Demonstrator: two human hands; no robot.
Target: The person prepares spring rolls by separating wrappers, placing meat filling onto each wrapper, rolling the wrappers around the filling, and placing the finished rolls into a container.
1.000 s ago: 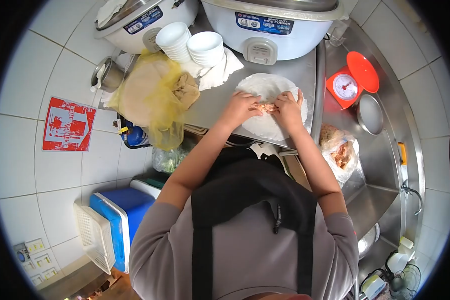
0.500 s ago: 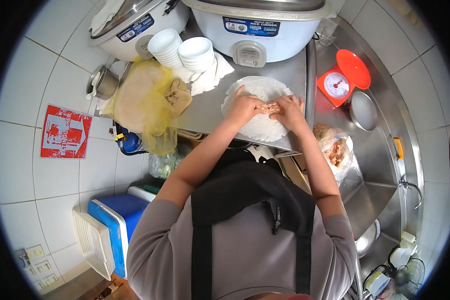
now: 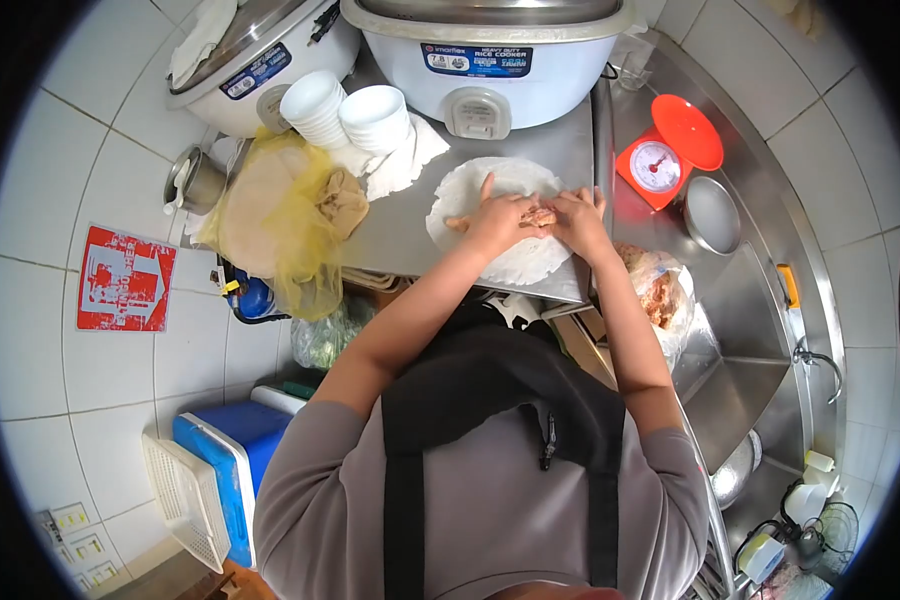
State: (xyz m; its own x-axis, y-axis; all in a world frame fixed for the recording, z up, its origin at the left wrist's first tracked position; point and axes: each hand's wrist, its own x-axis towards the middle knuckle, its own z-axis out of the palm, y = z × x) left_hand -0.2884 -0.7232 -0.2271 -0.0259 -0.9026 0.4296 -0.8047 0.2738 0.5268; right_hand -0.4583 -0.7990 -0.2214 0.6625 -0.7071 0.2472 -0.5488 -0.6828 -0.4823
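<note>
A round, thin white wrapper (image 3: pixel 525 262) lies flat on the steel counter (image 3: pixel 410 235) near its front edge. On it sits a small mass of pinkish ground filling (image 3: pixel 539 217). My left hand (image 3: pixel 500 221) presses the filling from the left, its thumb and one finger spread away from it. From the right, my right hand (image 3: pixel 578 222) has its fingers curved around the other end of the filling. Part of the filling is hidden under the fingers.
Two rice cookers (image 3: pixel 485 85) stand at the back, with stacked white bowls (image 3: pixel 375 118) before them. Left is a yellow plastic bag (image 3: pixel 305 240). In the sink area at right are a red scale (image 3: pixel 656 168), a metal bowl (image 3: pixel 712 215) and a bag of filling (image 3: pixel 660 295).
The view has shifted, so the counter sits further left in it. My left hand has spread its thumb and a finger outward, and the filling looks more compact between my hands.
</note>
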